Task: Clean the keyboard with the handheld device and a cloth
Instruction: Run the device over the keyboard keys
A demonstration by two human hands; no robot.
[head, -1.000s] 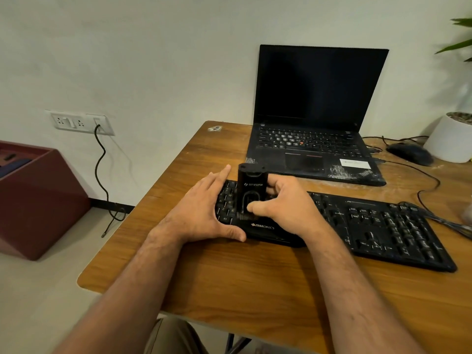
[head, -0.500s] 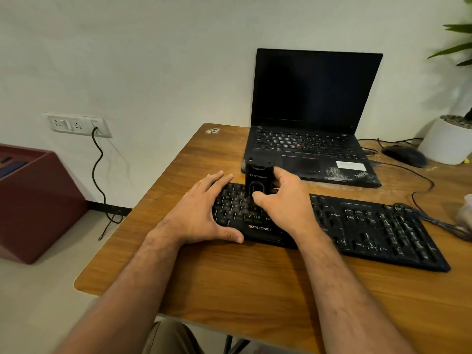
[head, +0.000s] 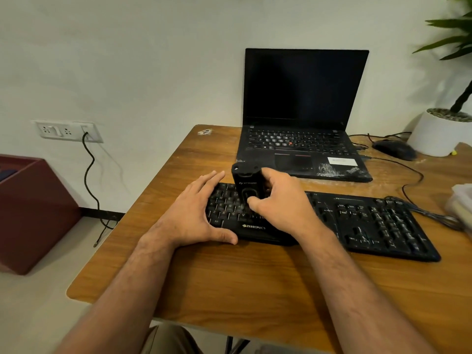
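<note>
A black keyboard (head: 378,223) lies across the wooden desk (head: 255,282). My right hand (head: 283,203) grips a black handheld device (head: 246,183), held upright with its lower end on the keys at the keyboard's left part. My left hand (head: 194,215) lies flat over the keyboard's left end, fingers spread, thumb along the front edge, steadying it. I see no cloth for certain; a pale bundle (head: 462,203) sits at the right edge, cut off by the frame.
An open black laptop (head: 304,139) stands behind the keyboard. A black mouse (head: 393,148) and a white plant pot (head: 439,134) sit at the back right, with cables trailing over the desk. A dark red bin (head: 33,213) stands on the floor at left.
The device has moved away from me across the keys, from the front rows to the upper rows. My left hand has stayed on the keyboard's left end.
</note>
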